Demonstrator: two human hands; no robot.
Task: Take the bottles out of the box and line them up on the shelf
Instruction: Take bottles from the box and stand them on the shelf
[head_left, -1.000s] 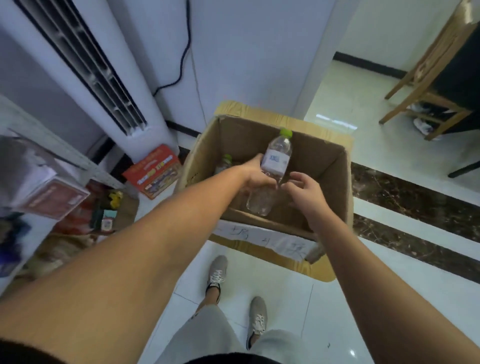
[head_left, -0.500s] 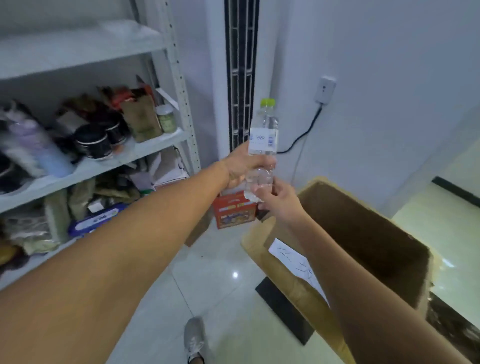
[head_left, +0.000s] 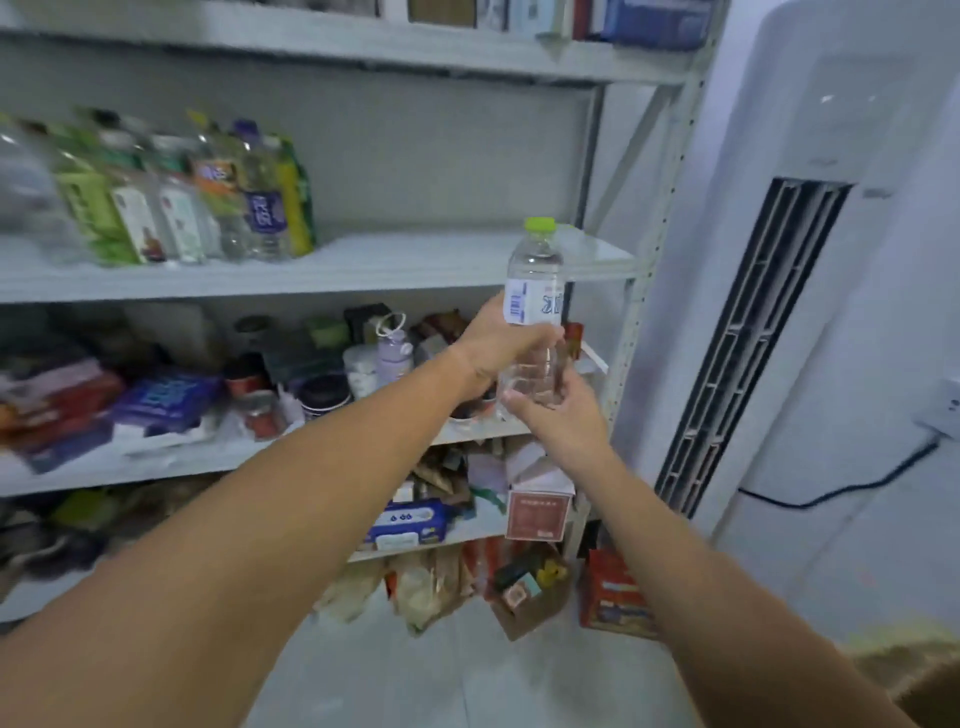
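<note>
One wide shelf (head_left: 415, 260) carries a crowded row of bottles (head_left: 208, 208) at its left end, and its right half lies bare. Just before the shelf's front edge, upright and not yet over the board, is the clear bottle (head_left: 535, 280). The left hand (head_left: 493, 343) wraps its middle and the right hand (head_left: 563, 415) cups its base. The base could clip the shelf's edge and slip, or nudge the row and topple one.

Soft, even indoor light; motion blur smears the shelf's (head_left: 332, 270) left side, wide-angle bending edges.
</note>
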